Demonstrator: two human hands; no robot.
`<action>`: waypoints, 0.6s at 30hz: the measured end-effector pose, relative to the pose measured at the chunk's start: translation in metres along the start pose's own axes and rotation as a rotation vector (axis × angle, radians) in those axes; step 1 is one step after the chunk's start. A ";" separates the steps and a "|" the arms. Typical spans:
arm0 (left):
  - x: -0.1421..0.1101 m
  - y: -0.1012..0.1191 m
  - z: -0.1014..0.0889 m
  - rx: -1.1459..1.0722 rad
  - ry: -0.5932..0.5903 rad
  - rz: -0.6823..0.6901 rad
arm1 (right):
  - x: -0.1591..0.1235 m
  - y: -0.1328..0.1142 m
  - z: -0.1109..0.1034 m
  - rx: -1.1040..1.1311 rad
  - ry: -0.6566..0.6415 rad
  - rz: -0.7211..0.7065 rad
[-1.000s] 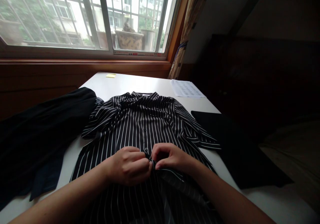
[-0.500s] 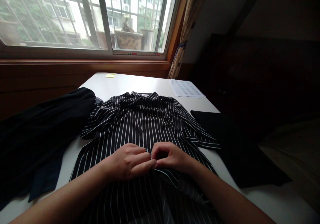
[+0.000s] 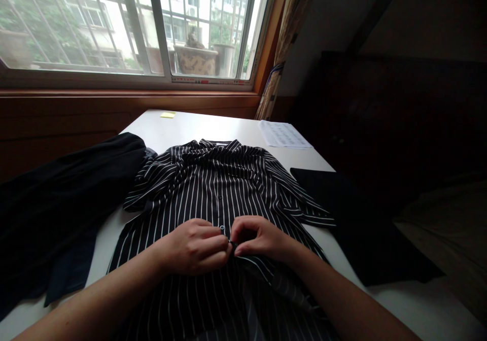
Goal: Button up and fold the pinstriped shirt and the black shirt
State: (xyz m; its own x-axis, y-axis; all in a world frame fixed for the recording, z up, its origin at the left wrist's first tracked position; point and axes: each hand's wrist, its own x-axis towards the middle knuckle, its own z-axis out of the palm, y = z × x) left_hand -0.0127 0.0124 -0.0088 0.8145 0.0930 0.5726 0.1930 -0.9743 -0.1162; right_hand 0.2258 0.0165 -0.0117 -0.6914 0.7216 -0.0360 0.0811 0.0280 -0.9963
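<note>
A black shirt with white stripes (image 3: 205, 194) lies front up, its collar toward the window. Its lower front hangs apart near me. My left hand (image 3: 200, 246) is closed at the front placket, fingertips pinching the cloth edge. Close beside it, my right hand (image 3: 256, 237) pinches the other side of the placket between thumb and forefinger. A small dark bit, perhaps a button, shows between the fingertips, though most of it is hidden. One shirt button (image 3: 222, 228) sits just above my left fingers, and another button (image 3: 219, 197) is farther up the placket.
The shirt is on a white table (image 3: 198, 123). Dark clothing (image 3: 76, 189) is heaped at the left, and a black folded cloth (image 3: 365, 229) lies at the right. A yellow sticky note (image 3: 168, 114) and printed paper (image 3: 285, 135) rest toward the far edge, below the window.
My left fingertips have drawn back slightly to the left from my right ones, uncovering a dark bit between them. My right hand and the shirt stay nearly in place.
</note>
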 end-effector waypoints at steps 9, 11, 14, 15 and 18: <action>0.004 0.004 -0.001 -0.085 0.064 -0.038 | -0.004 -0.005 -0.006 0.057 -0.061 0.070; 0.004 0.004 -0.001 -0.077 0.071 -0.028 | -0.004 -0.006 -0.006 -0.015 -0.071 0.054; 0.005 0.004 -0.002 -0.063 0.068 -0.021 | -0.002 -0.007 -0.006 -0.123 -0.063 -0.007; 0.005 0.004 -0.002 -0.060 0.065 -0.024 | -0.001 -0.007 -0.005 -0.143 -0.053 -0.024; 0.004 0.004 -0.002 -0.047 0.058 -0.025 | 0.000 -0.005 -0.003 -0.157 -0.026 -0.055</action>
State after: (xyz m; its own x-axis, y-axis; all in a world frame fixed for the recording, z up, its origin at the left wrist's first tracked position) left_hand -0.0098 0.0088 -0.0052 0.7764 0.1063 0.6211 0.1854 -0.9806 -0.0639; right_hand 0.2274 0.0185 -0.0061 -0.7162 0.6977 0.0141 0.1525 0.1761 -0.9725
